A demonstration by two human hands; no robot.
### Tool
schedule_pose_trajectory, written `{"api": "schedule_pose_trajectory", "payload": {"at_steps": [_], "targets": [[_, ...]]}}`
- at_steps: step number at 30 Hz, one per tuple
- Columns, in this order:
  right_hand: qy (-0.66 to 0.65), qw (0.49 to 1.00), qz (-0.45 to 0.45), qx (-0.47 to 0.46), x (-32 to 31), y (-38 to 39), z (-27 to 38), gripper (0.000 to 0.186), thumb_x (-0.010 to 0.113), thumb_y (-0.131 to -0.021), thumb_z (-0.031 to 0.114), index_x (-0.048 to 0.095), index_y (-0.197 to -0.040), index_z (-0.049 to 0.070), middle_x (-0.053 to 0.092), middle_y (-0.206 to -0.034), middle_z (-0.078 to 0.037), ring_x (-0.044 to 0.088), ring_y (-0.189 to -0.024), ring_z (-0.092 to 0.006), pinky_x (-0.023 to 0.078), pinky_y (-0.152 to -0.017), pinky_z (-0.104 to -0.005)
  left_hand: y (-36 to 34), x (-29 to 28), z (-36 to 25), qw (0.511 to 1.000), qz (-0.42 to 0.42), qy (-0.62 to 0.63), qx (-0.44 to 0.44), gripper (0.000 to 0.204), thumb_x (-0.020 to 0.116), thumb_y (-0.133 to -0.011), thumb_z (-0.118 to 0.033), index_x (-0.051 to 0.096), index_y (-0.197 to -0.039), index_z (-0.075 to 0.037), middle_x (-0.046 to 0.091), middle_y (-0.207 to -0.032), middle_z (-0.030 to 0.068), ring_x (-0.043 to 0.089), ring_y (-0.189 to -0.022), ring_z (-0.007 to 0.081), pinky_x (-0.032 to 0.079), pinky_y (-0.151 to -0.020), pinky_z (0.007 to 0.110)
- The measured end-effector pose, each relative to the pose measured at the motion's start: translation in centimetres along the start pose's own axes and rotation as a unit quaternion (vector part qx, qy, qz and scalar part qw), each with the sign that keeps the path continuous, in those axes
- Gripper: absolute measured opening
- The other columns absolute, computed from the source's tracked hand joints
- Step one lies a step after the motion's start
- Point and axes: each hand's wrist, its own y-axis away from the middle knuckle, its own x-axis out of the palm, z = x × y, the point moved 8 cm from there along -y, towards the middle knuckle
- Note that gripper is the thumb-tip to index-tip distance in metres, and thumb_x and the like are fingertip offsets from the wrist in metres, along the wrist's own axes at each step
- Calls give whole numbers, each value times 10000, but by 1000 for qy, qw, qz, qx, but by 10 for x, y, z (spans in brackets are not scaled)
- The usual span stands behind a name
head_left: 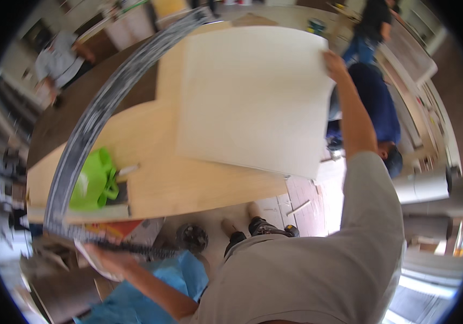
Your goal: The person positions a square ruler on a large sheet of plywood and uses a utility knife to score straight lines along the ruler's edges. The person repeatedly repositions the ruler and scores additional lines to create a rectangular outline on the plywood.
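Note:
My right hand (pixel 335 67) grips the right edge of a large white sheet (pixel 247 97), which lies over a pale wooden board (pixel 210 194). My left hand (pixel 112 259) is at the lower left, beside a white item (pixel 94 254) and the bottom of a long grey-black streaked strip (pixel 102 108); motion blur hides exactly what its fingers hold. The strip runs up the left side of the board, looking curved in the lens. A bright green bag-like item (pixel 94 181) and a small white object (pixel 129 169) lie on the board, left of the sheet.
Co-workers are at the left (pixel 64 59), far right (pixel 369 27) and bent beside my right arm (pixel 374 108). A dark surface (pixel 53 132) adjoins the board. Large rolls (pixel 420 186) stand at right; blue material (pixel 172 275) is below left; a bucket (pixel 191 237) is on the floor.

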Motion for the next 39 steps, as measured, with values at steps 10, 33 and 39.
{"api": "schedule_pose_trajectory", "payload": {"at_steps": [10, 33, 39], "targets": [[-590, 687, 69, 418, 56, -170, 106, 392, 657, -940, 244, 630, -1268, 33, 692, -1076, -121, 661, -904, -207, 548, -821, -336, 45, -39, -41, 997, -51, -57, 32, 587, 297, -1033, -581, 511, -924, -46, 433, -589, 26, 417, -560, 115, 353, -558, 229], [-560, 608, 92, 556, 188, -43, 49, 450, 697, -901, 218, 625, -1204, -107, 650, -1235, -158, 610, -1096, -220, 470, -953, -333, 75, -77, -41, 991, -130, -23, -32, 621, 341, -1006, -622, 563, -892, -54, 513, -669, 39, 443, -582, 135, 400, -592, 272], [-426, 419, 131, 791, 139, 131, 104, 354, 631, -940, 222, 599, -1230, 19, 674, -1139, -98, 644, -1016, -236, 514, -861, -330, 39, -21, -19, 996, -79, -18, -37, 585, 367, -1020, -574, 565, -945, -28, 539, -705, 59, 479, -602, 150, 407, -562, 284]]}}
